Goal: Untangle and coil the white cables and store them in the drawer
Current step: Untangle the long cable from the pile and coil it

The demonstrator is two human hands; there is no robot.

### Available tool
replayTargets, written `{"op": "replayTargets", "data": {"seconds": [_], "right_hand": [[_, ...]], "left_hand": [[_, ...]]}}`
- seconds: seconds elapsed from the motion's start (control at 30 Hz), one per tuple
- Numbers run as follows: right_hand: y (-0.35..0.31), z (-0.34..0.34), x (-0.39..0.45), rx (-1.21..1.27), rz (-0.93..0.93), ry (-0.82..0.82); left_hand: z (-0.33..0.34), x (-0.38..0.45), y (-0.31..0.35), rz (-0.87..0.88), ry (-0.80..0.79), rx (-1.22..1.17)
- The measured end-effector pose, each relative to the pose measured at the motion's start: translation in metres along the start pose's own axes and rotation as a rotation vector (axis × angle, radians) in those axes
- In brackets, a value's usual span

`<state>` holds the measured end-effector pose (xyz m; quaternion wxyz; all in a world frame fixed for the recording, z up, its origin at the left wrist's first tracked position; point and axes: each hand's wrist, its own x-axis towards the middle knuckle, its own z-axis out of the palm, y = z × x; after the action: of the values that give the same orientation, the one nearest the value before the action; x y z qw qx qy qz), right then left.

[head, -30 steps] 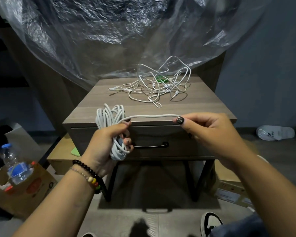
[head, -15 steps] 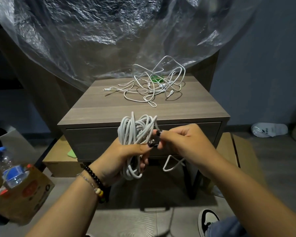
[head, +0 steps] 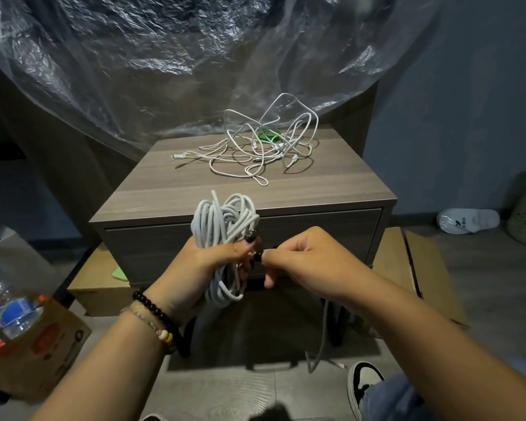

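Note:
My left hand (head: 207,265) grips a thick coil of white cable (head: 223,223) upright in front of the closed drawer (head: 322,232) of the wooden nightstand (head: 286,189). My right hand (head: 310,262) pinches the cable's loose part right beside the coil, and the free end (head: 321,338) hangs down below that hand toward the floor. A tangle of thin white cables (head: 264,147) lies on the back of the nightstand top, with something green (head: 268,135) under it.
Clear plastic sheeting (head: 195,56) hangs behind the nightstand. A cardboard box with a water bottle (head: 11,311) stands at the left. Flat cardboard boxes (head: 407,268) lie under and right of the nightstand. A white slipper (head: 468,220) lies on the floor at right. My shoe (head: 365,381) shows below.
My right hand came in from the stretched-out position at right to the coil, bringing the cable round it. The free end now hangs lower beneath my right hand.

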<state>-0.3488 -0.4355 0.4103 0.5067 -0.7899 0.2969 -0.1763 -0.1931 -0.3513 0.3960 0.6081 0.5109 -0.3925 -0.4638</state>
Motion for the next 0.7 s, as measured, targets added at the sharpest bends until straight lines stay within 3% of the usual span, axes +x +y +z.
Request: {"op": "replayTargets", "data": {"seconds": [0.13,0.33,0.53,0.7], "right_hand": [[0.004,-0.003,0.001,0.007,-0.009,0.069],[0.011,0.001,0.006,0.086,-0.047,0.057],[0.013,0.01,0.005,0.1,-0.127,0.079],[0.018,0.022,0.009,0.08,-0.172,0.089]], "left_hand": [[0.0,0.002,0.002,-0.027,0.1,-0.057],[-0.003,0.01,0.002,-0.007,0.234,-0.357],[0.005,0.007,0.0,0.045,0.253,-0.409],[0.013,0.005,-0.006,0.009,0.142,-0.473]]}}
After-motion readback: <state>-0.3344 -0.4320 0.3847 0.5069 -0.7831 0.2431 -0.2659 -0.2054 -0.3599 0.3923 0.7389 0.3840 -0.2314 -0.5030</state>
